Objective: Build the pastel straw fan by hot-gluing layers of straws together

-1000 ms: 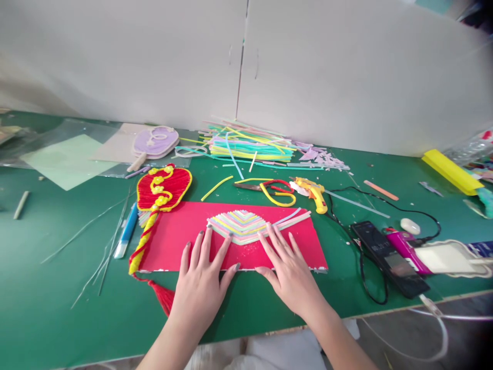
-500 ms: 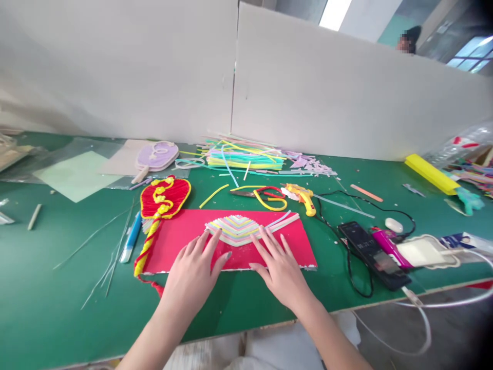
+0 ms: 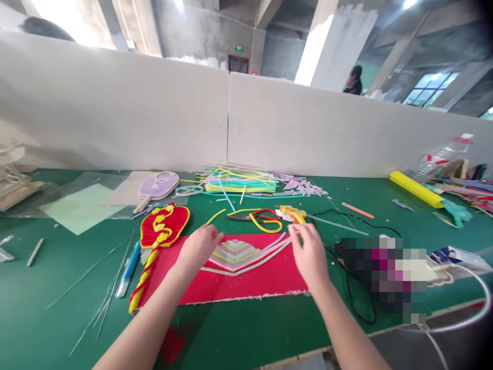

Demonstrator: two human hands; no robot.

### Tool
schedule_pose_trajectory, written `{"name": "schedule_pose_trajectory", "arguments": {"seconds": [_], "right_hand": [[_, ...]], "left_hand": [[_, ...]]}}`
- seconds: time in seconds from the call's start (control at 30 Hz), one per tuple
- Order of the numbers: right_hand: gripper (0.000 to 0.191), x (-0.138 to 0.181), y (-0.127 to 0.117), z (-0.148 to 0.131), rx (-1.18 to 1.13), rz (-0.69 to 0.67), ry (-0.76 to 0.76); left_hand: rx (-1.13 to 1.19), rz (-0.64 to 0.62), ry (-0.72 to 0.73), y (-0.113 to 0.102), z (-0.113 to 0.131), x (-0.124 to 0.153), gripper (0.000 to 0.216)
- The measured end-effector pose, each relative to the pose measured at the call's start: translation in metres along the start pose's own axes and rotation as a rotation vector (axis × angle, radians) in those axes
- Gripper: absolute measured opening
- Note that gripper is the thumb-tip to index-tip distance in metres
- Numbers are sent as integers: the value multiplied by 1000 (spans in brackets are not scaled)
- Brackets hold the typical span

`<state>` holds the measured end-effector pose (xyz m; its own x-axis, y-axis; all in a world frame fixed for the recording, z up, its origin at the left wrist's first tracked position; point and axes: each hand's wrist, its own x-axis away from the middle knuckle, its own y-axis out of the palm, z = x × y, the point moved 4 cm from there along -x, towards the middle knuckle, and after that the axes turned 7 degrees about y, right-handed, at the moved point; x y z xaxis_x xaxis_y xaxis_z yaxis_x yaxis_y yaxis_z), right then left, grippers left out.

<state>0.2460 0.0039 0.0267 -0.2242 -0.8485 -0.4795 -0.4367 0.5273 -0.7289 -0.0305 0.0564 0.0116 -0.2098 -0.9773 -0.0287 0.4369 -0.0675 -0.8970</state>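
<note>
A layered V-shaped pattern of pastel pipe cleaners (image 3: 235, 254) lies on a red board (image 3: 246, 290). Below its lower edge, apart from the rest, runs a bent pale-green pipe cleaner (image 3: 235, 273). My left hand (image 3: 198, 252) is closed over the board at the pattern's left, its fingers curled; what they hold, if anything, is hidden. To the right, my right hand (image 3: 311, 254) pinches at the loose right end of the pale-green strip. A red and yellow fan-shaped piece (image 3: 164, 226) with a twisted handle overlaps the board's left side.
Behind the board lie scissors (image 3: 265, 218), a yellow glue gun (image 3: 292, 213) and a bundle of pipe cleaners (image 3: 241, 182). A lilac fan shape (image 3: 158, 185) is at back left, a blue pen-like tool (image 3: 129, 270) at left. Black cable (image 3: 348, 280) runs right; a white partition (image 3: 308, 128) stands behind.
Both hands have lifted off the pattern and moved apart, curling from flat to closed. The pale-green strip now shows separated below the pattern. The view has tilted up.
</note>
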Motion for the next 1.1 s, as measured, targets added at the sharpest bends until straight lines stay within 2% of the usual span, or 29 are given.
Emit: {"name": "schedule_pose_trajectory", "arguments": {"seconds": [0.07,0.1,0.17,0.27,0.37,0.53,0.67,0.77,1.0,1.1], "right_hand": [[27,-29,3,30,243,-33,232],[26,-39,6,43,294,-46,302],[29,-50,16,63,347,-79,402],[33,-50,34,81,384,-152,485],[36,-45,46,87,397,-194,509],[35,-47,50,90,370,-178,564],[40,-50,43,91,288,-100,612],[40,-51,35,86,184,-15,580],[49,-48,29,72,-38,160,500],[52,-47,25,70,-97,190,517]], "left_hand": [[44,-12,29,8,-7,-2,23],[68,-23,48,11,-10,-1,21],[116,-54,84,16,-14,2,21],[166,-105,110,20,-13,6,28],[207,-138,100,23,-7,8,33],[359,-200,49,22,-2,11,25],[535,-242,40,21,-2,13,24],[671,-279,42,21,0,14,28],[812,-322,20,14,2,13,54],[798,-326,-5,13,1,13,39]]}}
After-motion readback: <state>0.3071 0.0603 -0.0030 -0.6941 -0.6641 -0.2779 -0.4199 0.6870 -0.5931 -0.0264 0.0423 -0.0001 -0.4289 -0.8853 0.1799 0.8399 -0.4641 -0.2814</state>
